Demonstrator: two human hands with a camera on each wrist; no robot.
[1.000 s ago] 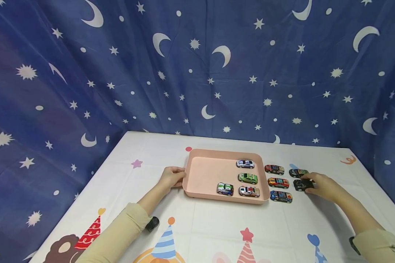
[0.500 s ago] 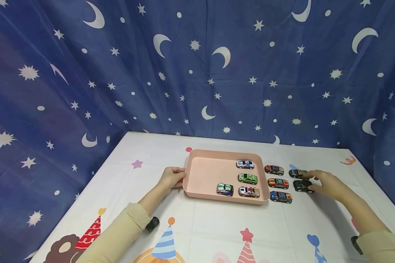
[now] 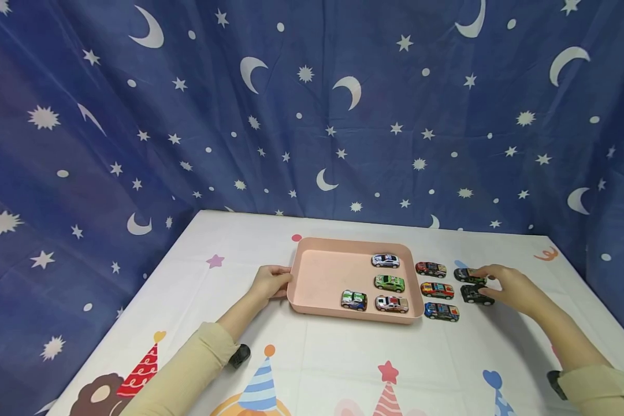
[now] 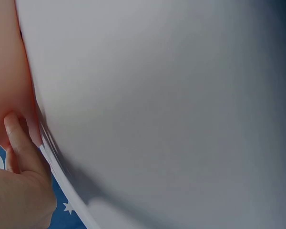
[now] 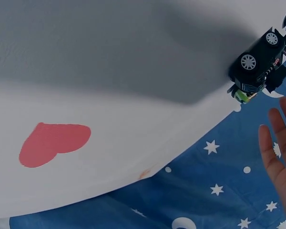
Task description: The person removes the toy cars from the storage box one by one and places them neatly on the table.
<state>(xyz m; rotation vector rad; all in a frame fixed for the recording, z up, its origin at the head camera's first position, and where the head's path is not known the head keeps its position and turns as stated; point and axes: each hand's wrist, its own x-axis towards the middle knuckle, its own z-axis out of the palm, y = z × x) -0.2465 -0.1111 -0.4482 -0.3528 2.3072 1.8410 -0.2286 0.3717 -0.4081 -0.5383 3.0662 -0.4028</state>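
Observation:
My left hand [image 3: 269, 283] holds the pink tray [image 3: 322, 277] by its left side; in the left wrist view the thumb [image 4: 24, 143] lies against the outer wall. My right hand [image 3: 512, 289] is at the right group of toy cars, its fingers spread. Its index finger reaches over the dark green toy car [image 3: 468, 275], and the thumb is beside the black toy car [image 3: 475, 294]. The right wrist view shows the black car standing on the cloth, with straight fingers [image 5: 277, 124] apart from it.
Inside the tray are a white car [image 3: 385, 261], a green car [image 3: 389, 283], a silver car [image 3: 392, 304] and a green-and-white car [image 3: 354, 300]. Right of it stand a dark red car [image 3: 430, 269], a red-yellow car [image 3: 437, 290] and a blue car [image 3: 442, 312].
My right hand has loosened from the black car, its fingers spreading, with the index finger now over the dark green car. The left hand has stayed at the tray.

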